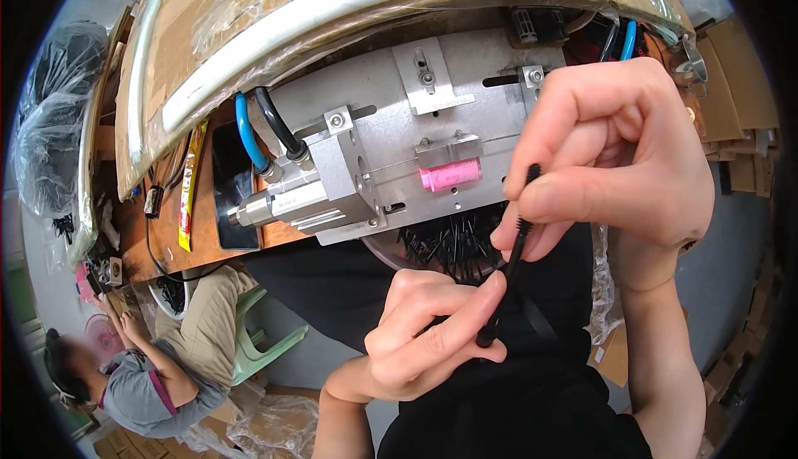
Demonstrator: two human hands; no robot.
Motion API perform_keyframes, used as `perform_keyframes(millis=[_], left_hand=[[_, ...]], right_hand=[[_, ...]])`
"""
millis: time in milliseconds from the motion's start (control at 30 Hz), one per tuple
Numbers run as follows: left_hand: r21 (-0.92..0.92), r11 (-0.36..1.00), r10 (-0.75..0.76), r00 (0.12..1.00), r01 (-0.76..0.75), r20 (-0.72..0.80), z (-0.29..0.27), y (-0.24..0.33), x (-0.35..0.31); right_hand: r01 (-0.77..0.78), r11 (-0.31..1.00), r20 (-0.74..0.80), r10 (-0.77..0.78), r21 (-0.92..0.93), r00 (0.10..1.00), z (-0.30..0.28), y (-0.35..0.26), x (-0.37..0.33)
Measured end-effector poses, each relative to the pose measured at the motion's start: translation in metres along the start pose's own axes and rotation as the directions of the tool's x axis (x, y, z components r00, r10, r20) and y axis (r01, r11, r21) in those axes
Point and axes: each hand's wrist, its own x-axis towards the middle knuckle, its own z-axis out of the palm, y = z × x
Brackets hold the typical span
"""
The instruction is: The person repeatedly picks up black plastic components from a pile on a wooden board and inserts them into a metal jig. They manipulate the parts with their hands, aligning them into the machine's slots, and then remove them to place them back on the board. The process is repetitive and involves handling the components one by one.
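A black mascara wand [514, 261] is held at a slant above my lap, its bristled tip upward. My left hand [426, 338] is closed round its lower end, thumb and fingers pinching it. My right hand [615, 160] pinches the bristled part between thumb and fingers, some bristles showing above and below the thumb. Beyond my hands, a pink tube [451, 175] lies in a small clamp of a grey metal fixture plate [341, 85]. Below the plate, partly hidden by my hands, a bowl holds several black wands [449, 243].
A metal air cylinder [291, 205] with blue and black hoses stands on the plate's left. A phone [233, 185] and a yellow packet [192, 189] lie on the wooden table. Cardboard overhangs the far side. At left, another person [154, 384] sits near a green stool [258, 343].
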Motion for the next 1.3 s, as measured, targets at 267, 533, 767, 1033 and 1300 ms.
perform_keyframes(millis=[267,533,767,1033,1300], left_hand=[[0.143,0.99,0.019,0.997,-0.008,-0.077,0.008,0.006,-0.004],[0.161,0.986,-0.036,0.998,0.045,-0.054,0.005,0.008,-0.004],[-0.036,0.997,-0.07,0.996,0.068,-0.052,0.004,0.007,-0.007],[0.011,1.0,-0.02,0.998,0.021,-0.065,0.004,0.008,-0.01],[0.052,0.999,-0.009,0.999,0.012,-0.051,0.005,0.009,-0.01]], right_hand=[[-0.056,0.977,-0.082,0.074,0.206,0.994,0.014,0.013,0.0],[0.022,0.988,-0.024,-0.018,0.154,1.0,0.019,0.034,-0.007],[-0.07,0.963,0.029,0.065,0.261,0.997,0.018,0.029,-0.012],[0.024,0.968,0.041,-0.036,0.249,0.999,0.016,0.04,-0.014],[0.093,0.978,-0.105,-0.074,0.189,0.992,0.019,0.032,-0.01]])
